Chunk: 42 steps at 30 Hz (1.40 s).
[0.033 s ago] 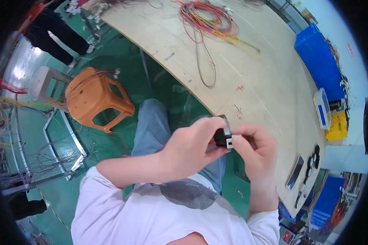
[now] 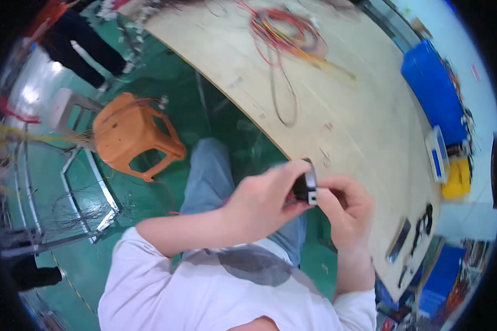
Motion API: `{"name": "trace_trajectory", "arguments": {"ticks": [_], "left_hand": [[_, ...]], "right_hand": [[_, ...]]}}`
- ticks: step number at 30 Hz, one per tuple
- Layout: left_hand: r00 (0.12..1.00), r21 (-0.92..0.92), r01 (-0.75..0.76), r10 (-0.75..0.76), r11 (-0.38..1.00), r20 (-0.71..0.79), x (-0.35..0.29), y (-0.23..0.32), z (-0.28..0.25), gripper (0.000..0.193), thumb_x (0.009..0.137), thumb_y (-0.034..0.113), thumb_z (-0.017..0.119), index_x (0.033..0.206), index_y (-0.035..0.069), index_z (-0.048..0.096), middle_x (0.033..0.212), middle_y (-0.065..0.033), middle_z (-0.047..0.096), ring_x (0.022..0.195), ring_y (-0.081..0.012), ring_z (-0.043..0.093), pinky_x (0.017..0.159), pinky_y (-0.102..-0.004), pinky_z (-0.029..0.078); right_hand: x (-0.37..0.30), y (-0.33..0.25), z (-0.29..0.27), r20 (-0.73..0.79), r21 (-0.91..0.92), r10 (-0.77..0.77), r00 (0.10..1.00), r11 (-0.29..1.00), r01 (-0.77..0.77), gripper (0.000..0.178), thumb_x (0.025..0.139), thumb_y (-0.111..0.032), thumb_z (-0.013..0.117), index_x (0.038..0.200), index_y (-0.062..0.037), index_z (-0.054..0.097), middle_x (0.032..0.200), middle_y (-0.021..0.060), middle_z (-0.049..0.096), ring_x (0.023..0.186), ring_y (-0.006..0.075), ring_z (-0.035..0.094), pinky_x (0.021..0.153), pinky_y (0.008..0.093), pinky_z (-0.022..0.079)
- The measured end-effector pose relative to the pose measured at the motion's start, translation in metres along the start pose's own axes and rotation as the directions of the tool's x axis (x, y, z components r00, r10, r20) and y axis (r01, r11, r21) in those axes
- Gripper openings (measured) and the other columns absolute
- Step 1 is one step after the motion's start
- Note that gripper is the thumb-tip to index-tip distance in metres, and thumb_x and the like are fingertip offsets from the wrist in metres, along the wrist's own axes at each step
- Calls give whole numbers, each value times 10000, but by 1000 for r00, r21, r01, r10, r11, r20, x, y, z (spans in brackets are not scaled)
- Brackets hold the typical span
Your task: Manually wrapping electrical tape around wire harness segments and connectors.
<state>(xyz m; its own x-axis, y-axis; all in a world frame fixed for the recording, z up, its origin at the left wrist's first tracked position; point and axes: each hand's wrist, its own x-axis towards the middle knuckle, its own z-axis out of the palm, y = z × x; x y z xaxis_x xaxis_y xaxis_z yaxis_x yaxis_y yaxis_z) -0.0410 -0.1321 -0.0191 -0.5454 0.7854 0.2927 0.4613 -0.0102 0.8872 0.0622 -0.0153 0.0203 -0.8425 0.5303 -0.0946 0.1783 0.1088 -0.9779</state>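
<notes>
My left hand [image 2: 268, 196] is closed around a small black block [image 2: 301, 187], thumb and fingers on either side of it. A curved grey strip [image 2: 311, 175] shows along the block's edge. At the block's right end sits a small white piece [image 2: 313, 197] with a dark opening. My right hand [image 2: 345, 207] pinches at this white piece, its thumb and curled index finger against it. Red wire [image 2: 290, 197] shows between the left fingers and the block. Both hands are over my lap by the table edge, and the block's exact kind is too blurred to tell.
The wooden table [image 2: 359, 121] bears a coil of coloured wires [image 2: 287, 36] and, at right, a dark flat device [image 2: 398, 240]. Blue bins [image 2: 433, 83] and a yellow container [image 2: 456, 177] line its far right. An orange stool [image 2: 130, 132] and metal frame [image 2: 97, 193] stand left; another person's legs [image 2: 86, 44] are beyond.
The view has shifted slightly and blurred. Less of the white piece shows beside my right thumb, and more of the grey strip shows. Both hands keep their grip.
</notes>
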Motion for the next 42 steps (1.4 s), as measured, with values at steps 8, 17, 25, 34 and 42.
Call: {"name": "trace_trajectory", "arguments": {"ticks": [8,17,25,34,42], "left_hand": [[768,-755,640,-150,142,623,4,-23,-8,615,729,94,583,1240,34,247,798,-24,481,567,-79,454,443,-189,359],[375,-354,926,-201,134,905,-10,-19,2,592,797,604,302,916,53,485,566,-77,528,428,-132,503,374,-226,413],[479,-473,793,-87,-385,874,-36,-11,5,404,814,475,444,961,103,498,802,-65,583,632,-128,571,501,-199,463],[882,-903,417,-285,101,376,-35,-16,-17,217,788,275,552,804,72,475,543,34,409,392,-31,284,345,-210,205],[997,-385,-65,48,920,-52,-46,0,-28,402,676,99,620,993,-5,396,713,-61,464,672,-138,481,575,-244,372]], "right_hand": [[-4,7,12,-54,-116,-321,946,943,313,156,701,53,505,849,5,508,711,45,496,555,76,466,505,188,388],[-7,7,13,163,-258,-430,888,850,459,74,767,36,435,819,-2,472,756,54,473,657,96,432,582,209,349],[-11,-11,13,381,-430,-540,751,616,661,162,748,5,551,903,-14,509,850,138,537,757,240,531,680,291,429],[-23,11,17,308,-228,-311,899,893,387,141,742,20,572,826,-39,475,699,11,470,575,63,412,493,187,353],[-10,-12,37,114,49,-31,993,998,25,101,778,-18,511,709,-66,456,535,-29,409,432,27,338,401,146,263]]}}
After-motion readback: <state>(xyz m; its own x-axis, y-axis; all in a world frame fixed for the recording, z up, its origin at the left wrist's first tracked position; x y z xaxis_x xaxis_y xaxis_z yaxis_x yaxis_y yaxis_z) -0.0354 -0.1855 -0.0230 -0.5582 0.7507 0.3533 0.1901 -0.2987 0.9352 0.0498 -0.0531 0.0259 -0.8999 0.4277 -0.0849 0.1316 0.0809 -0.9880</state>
